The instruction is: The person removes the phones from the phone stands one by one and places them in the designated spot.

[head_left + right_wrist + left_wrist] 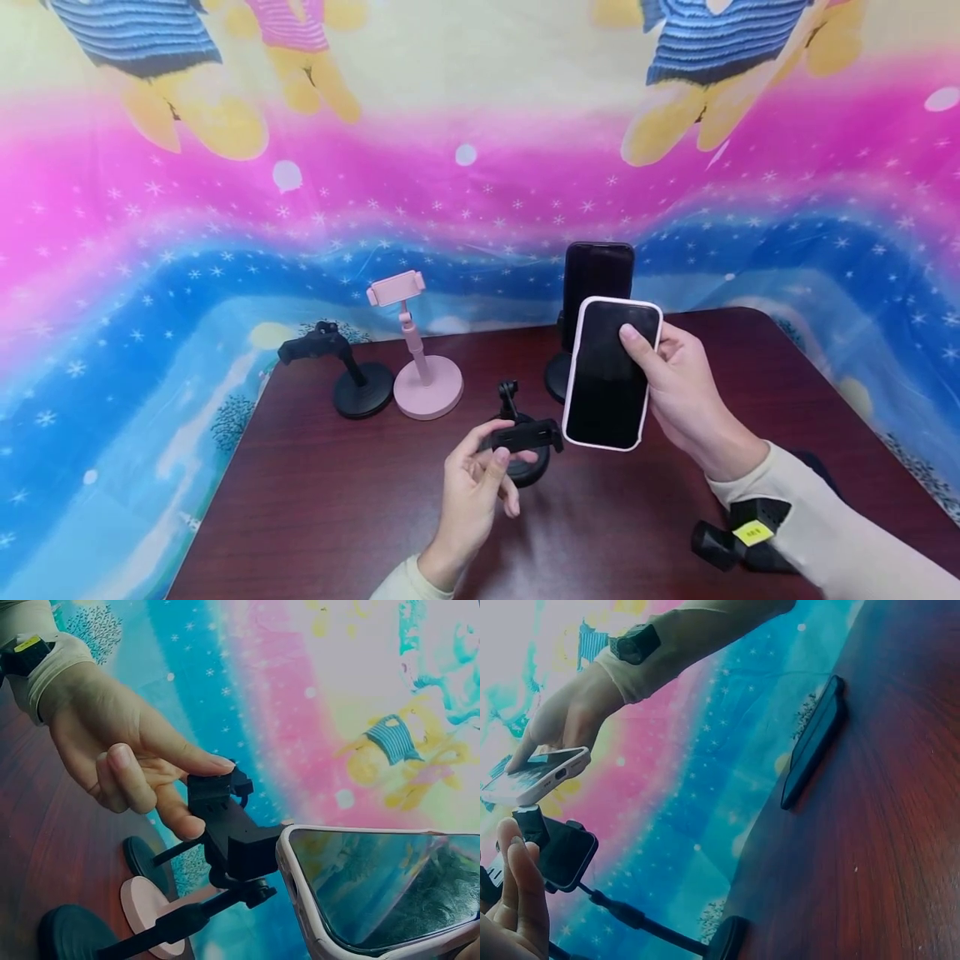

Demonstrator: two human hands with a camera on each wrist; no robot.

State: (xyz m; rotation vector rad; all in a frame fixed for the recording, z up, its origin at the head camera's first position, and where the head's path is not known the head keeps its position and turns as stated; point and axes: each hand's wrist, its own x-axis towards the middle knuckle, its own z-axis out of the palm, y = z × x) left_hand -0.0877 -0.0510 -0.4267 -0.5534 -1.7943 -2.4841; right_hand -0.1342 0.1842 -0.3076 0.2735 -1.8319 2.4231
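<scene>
My right hand [693, 396] grips a phone [606, 375] in a pale pink-white case, thumb on its dark screen, upright in front of me. My left hand [467, 500] pinches the clamp [527, 435] of a black phone stand, thumb on one end and fingers behind. In the right wrist view the clamp [225, 821] sits on the stand's pole [176, 922], its free end right beside the phone's edge. The clamp holds no phone. The stand's round base [531, 473] is partly hidden behind the clamp and my fingers.
Behind the held phone a black phone [597, 271] stands in another black stand. Further left are a pink phone stand [427, 392] and a black one [363, 392] with bare clamps. A flat dark device [817, 742] lies on the brown table [322, 517], near my right forearm.
</scene>
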